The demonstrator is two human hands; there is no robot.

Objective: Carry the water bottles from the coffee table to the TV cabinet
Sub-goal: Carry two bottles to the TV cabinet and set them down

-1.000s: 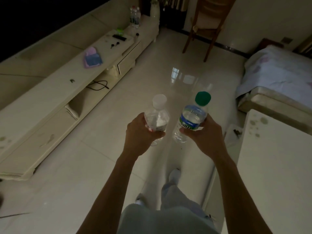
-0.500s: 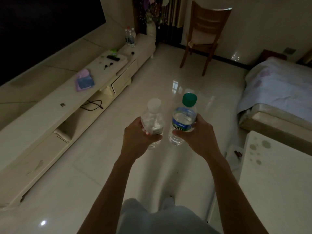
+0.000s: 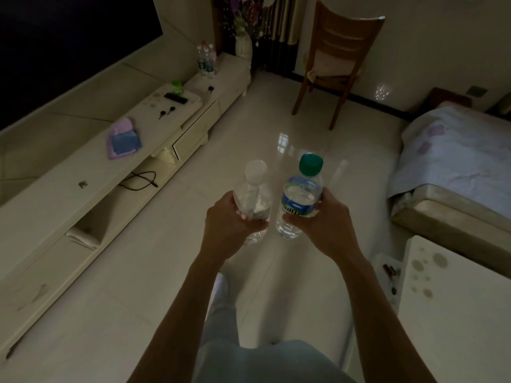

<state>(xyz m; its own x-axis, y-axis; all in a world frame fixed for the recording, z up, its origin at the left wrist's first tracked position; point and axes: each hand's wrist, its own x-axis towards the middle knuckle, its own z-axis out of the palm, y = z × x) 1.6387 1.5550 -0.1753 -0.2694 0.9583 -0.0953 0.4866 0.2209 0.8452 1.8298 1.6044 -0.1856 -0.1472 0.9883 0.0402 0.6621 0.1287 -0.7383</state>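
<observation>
Fingers (image 3: pixel 257 224) of left hand (image 3: pixel 229 228) wrapped round white-capped bottle (image 3: pixel 253 197); right hand (image 3: pixel 323 225) gripped green-capped bottle (image 3: pixel 302 194). Both bottles upright, just apart, held over open floor (image 3: pixel 138 299). Near right: bench (image 3: pixel 456 327), both bottles lifted off it. Left: TV cabinet (image 3: pixel 69 197), well apart from the hands. Far end of cabinet: cluster of bottles (image 3: pixel 206 60) standing. Judgement: pickup done, carry under way, set-down of this pair left.
</observation>
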